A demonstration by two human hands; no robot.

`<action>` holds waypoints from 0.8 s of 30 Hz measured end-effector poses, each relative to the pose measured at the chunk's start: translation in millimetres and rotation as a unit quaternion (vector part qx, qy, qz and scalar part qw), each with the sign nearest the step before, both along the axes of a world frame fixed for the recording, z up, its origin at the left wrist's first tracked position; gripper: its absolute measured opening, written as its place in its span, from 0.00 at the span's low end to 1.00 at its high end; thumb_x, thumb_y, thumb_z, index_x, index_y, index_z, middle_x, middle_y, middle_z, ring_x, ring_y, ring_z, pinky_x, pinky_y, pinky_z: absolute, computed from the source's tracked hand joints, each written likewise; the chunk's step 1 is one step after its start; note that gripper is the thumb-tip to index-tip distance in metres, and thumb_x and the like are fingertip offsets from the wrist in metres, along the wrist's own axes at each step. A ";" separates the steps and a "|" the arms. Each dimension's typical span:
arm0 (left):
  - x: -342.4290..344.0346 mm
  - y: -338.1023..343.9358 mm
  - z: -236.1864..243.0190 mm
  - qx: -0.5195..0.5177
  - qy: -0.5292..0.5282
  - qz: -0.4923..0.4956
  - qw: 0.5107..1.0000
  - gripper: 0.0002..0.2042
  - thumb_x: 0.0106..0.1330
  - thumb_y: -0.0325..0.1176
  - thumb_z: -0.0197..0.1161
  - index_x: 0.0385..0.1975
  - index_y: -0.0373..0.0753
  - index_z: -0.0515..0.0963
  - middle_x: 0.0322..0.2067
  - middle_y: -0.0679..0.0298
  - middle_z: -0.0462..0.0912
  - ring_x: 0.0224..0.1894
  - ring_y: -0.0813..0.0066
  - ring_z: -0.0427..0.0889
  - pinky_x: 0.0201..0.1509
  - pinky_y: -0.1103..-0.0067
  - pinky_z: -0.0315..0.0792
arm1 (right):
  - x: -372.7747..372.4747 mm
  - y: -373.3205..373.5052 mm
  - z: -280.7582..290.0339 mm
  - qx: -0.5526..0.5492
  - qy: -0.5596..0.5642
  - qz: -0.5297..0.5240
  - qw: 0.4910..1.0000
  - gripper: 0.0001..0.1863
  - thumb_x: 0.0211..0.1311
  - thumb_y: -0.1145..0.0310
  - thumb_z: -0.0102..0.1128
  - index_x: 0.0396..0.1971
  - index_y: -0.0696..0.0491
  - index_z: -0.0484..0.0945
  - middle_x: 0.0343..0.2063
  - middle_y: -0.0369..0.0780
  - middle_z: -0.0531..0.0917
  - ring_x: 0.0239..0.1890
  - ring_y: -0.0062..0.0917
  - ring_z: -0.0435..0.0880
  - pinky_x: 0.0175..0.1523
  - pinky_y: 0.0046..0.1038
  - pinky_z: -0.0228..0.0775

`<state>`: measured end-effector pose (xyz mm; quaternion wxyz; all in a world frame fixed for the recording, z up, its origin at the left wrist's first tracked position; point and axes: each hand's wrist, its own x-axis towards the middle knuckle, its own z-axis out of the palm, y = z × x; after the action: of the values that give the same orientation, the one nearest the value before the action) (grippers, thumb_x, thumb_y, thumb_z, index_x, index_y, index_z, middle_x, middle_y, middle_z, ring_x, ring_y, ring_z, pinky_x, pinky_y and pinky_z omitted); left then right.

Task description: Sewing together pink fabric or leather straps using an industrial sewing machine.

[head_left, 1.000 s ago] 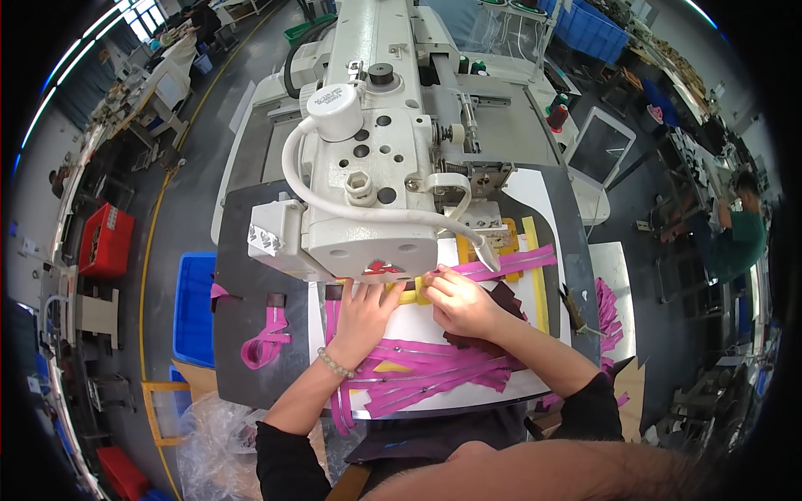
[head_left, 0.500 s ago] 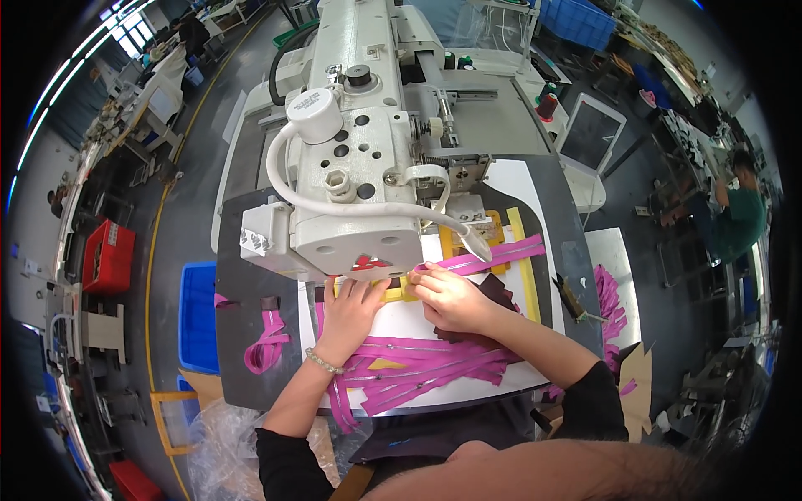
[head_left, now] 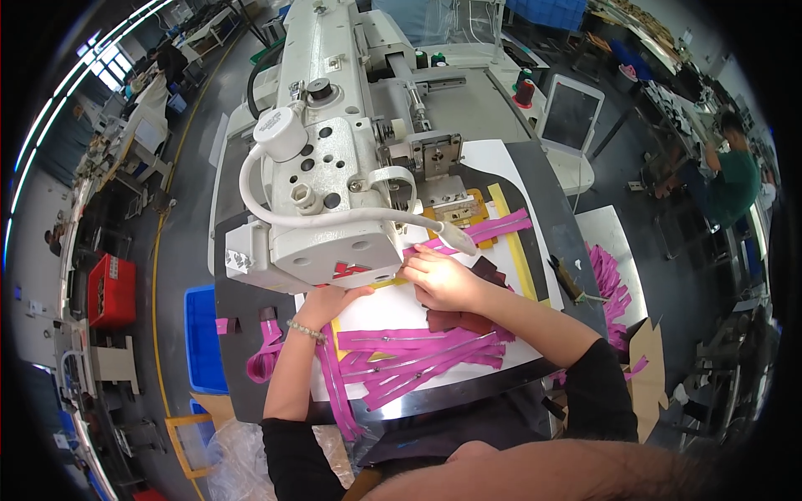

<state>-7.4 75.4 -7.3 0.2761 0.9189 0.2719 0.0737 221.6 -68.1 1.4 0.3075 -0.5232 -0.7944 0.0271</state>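
Note:
My left hand [head_left: 332,306] reaches beneath the head of a white industrial sewing machine [head_left: 334,230]. Its thumb points right, beside a yellow strip, while the other fingers are hidden by the machine head. My right hand [head_left: 436,277], fingers curled together, pinches the near end of a pink zipper [head_left: 494,226] that slants up to the right. Part of that zipper passes behind a white cable nozzle. Below both hands, several pink zippers [head_left: 418,367] lie in an overlapping pile on a white sheet [head_left: 388,313]. Dark maroon fabric pieces [head_left: 455,321] rest under my right wrist.
A long yellow strip [head_left: 520,259] edges the sheet's right side. Snips [head_left: 566,280] lie on the dark table's right. A looped pink zipper [head_left: 265,355] sits at its left, above a blue bin [head_left: 200,338]. More pink zippers [head_left: 610,292] hang at right, near a screen [head_left: 570,115].
My left hand has slid left and further under the machine head, so its fingers no longer show. My right hand stays at the zipper's end. The whole view has shifted slightly.

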 end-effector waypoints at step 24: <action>9.2 -12.3 5.8 -0.035 -0.026 0.012 0.999 0.26 0.54 0.47 0.69 0.48 0.38 0.75 0.45 0.55 0.79 0.50 0.60 0.75 0.55 0.68 0.64 | 3.2 -12.4 -6.1 0.023 0.008 -0.016 1.000 0.17 0.46 0.78 0.56 0.40 0.54 0.75 0.44 0.42 0.79 0.49 0.36 0.78 0.62 0.43 0.64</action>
<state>1.8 63.1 -1.5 0.3140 0.9031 0.2783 0.0919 224.9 -80.5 -4.6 0.3265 -0.5282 -0.7838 0.0084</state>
